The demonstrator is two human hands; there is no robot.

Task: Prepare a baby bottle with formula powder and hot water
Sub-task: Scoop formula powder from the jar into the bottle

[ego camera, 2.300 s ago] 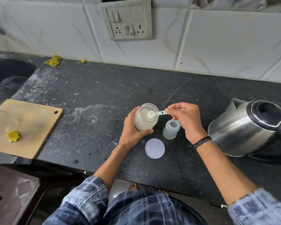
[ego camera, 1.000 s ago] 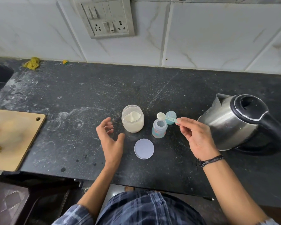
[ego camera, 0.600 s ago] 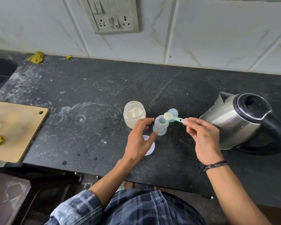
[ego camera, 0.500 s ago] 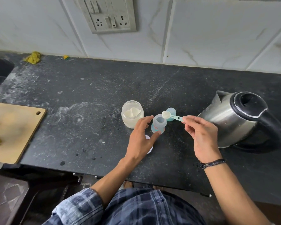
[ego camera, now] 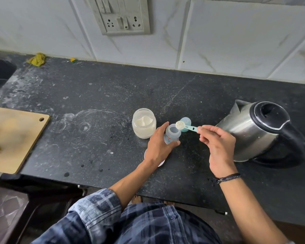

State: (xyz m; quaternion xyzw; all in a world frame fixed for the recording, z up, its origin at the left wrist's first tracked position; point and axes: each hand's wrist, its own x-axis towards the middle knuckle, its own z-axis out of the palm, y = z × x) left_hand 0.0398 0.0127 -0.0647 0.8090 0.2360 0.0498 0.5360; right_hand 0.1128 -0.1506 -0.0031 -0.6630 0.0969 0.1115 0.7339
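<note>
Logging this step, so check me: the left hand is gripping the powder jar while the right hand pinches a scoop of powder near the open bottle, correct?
Not quite: the head view shows the left hand gripping the baby bottle, not the powder jar, which stands free beside it. The right hand does pinch the scoop near the open bottle.

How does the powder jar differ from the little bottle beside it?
The jar is wider; the bottle is narrower and bluish. The jar stands free; the left hand grips the bottle. The jar shows pale powder; the bottle's contents are unclear. Both stand upright, lidless, on the counter.
</note>
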